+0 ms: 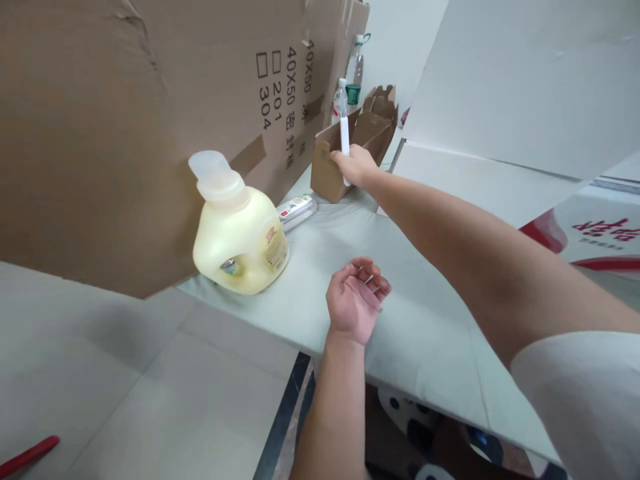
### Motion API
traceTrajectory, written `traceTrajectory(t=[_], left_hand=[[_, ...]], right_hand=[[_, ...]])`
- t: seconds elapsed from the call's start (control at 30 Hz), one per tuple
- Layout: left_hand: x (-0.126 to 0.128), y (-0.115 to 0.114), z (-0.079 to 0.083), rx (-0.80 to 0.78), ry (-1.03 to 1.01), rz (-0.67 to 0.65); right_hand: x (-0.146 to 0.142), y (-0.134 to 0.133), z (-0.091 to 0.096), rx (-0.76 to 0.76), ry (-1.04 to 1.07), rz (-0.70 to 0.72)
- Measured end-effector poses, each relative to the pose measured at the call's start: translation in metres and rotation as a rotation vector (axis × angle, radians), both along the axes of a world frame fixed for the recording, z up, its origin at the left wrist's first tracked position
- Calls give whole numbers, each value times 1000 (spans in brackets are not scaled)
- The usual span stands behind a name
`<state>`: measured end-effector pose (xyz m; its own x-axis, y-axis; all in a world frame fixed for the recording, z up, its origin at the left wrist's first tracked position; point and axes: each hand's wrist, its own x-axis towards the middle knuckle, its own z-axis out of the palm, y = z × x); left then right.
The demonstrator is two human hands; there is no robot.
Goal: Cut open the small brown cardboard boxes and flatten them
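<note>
A person's right hand [356, 165] clasps a slim white stick [345, 137] at an open cardboard box [325, 172] toward the table's [425, 327] far edge; the left hand [355, 303] curls empty by the near edge. A knuckle's bump could tip the box.

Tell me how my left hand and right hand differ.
Your right hand grips a slim white object, while your left hand holds nothing visible. The left hand's palm faces up, fingers curled; the right hand's palm is hidden. The right hand is by the cardboard box, the left hand nearer the front of the table. Both are bare.
</note>
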<state>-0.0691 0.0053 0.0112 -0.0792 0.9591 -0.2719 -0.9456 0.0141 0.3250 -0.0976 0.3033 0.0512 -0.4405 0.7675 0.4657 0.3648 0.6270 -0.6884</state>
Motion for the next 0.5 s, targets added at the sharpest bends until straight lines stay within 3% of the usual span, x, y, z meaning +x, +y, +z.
traceTrajectory(t=[0.13, 0.27, 0.4, 0.5], left_hand=[[1, -3, 0, 11, 71, 133], [8, -5, 0, 25, 206, 411], [12, -1, -5, 18, 424, 636], [15, 7, -15, -50, 679, 782]], right_hand=[[39, -41, 12, -37, -3, -126], [93, -100, 25, -4, 63, -182], [166, -164, 27, 95, 174, -164], [232, -209, 16, 138, 266, -245]])
